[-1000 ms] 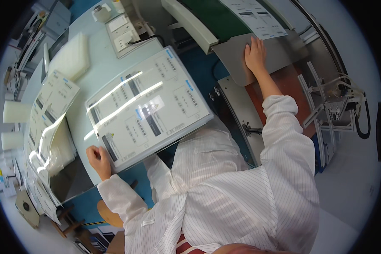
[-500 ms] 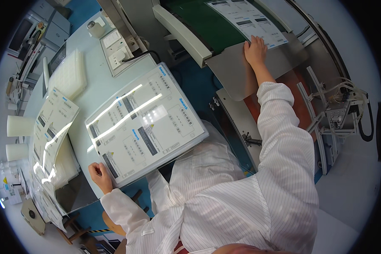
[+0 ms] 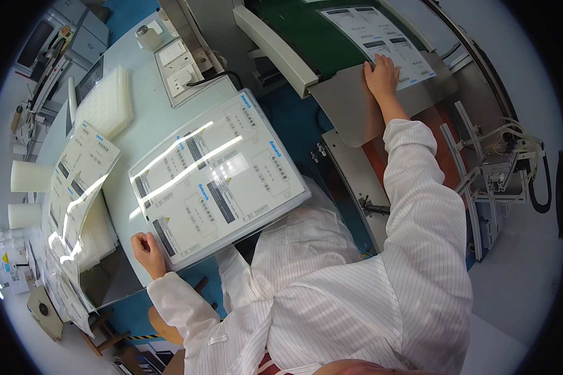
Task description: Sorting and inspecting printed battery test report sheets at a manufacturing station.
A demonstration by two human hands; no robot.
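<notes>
At mid-frame, a stack of printed sheets (image 3: 222, 178) with blue lettering and dark blocks lies on a pale table (image 3: 141, 94). Upper right, another sheet (image 3: 381, 34) lies on a green belt (image 3: 300, 37). Lower left, the left hand (image 3: 148, 255) curls its fingers beside the stack, grip unclear; the right hand (image 3: 383, 76), fingers extended, touches the upper-right sheet's edge.

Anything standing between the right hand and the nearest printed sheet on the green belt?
Nothing visible does: the right hand, over the gray metal plate, overlaps the edge of the printed sheet, with no object showing between.
</notes>
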